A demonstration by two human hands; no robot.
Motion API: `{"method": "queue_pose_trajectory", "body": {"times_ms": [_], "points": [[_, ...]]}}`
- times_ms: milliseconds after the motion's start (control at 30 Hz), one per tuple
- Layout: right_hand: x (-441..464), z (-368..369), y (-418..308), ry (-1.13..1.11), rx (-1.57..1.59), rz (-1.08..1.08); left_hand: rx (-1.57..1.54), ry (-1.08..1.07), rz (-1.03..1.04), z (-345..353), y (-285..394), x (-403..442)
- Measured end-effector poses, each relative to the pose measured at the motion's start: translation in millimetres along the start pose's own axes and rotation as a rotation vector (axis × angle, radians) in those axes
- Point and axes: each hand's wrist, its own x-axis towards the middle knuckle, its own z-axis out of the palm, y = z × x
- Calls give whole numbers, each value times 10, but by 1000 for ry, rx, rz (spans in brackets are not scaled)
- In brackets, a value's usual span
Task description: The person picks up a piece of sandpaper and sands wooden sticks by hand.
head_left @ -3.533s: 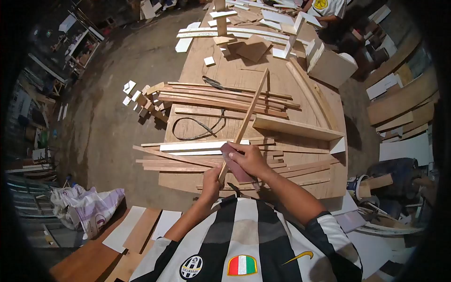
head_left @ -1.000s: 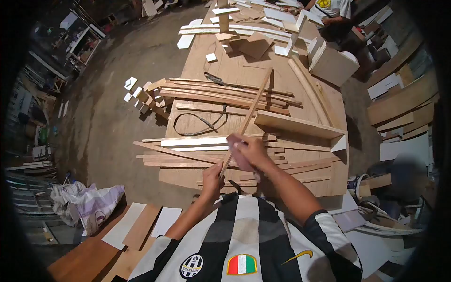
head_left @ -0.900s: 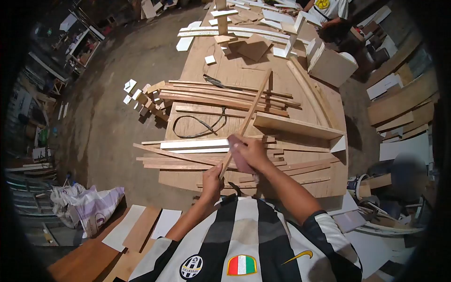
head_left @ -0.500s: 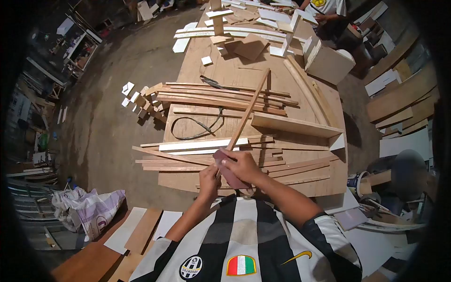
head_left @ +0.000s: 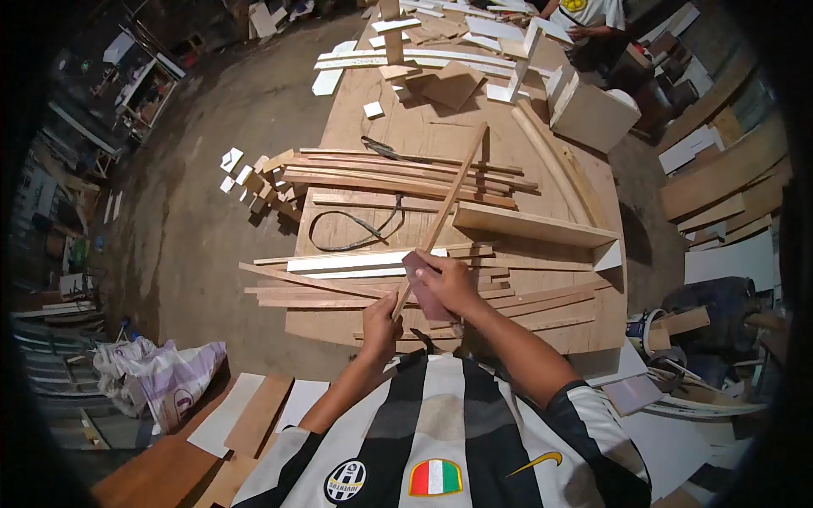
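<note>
A long, thin wooden strip (head_left: 458, 183) slants away from me over the table, its far end raised toward the middle. My left hand (head_left: 381, 325) is closed around its near end, close to my body. In my right hand (head_left: 449, 284) is a folded piece of reddish-brown sandpaper (head_left: 426, 292), pressed against the strip just beyond my left hand. Thumb and fingers pinch the sandpaper, and part of the strip is hidden behind it. Several loose wooden strips (head_left: 313, 298) lie under and beside my hands.
The plywood table (head_left: 343, 114) bears a bundle of strips (head_left: 406, 179), a dark looped strap (head_left: 315, 233), an L-shaped board piece (head_left: 533, 227) and a pale box (head_left: 593, 114). Small wood blocks (head_left: 269, 190) sit off the left edge. Another person (head_left: 593, 15) is at the far right.
My right hand and the sandpaper have slid a short way up the strip, away from my left hand. The left hand has shifted slightly; it still grips the near end.
</note>
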Motion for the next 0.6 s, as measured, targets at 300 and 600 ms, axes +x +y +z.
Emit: {"method": "queue_pose_trajectory", "body": {"times_ms": [300,600], "points": [[-2,-16,12,11,3,5,12,-4,-2,-23,-50,46],[-22,-5,15,28,-14,13,6,-6,9,-56,-105,58]]}}
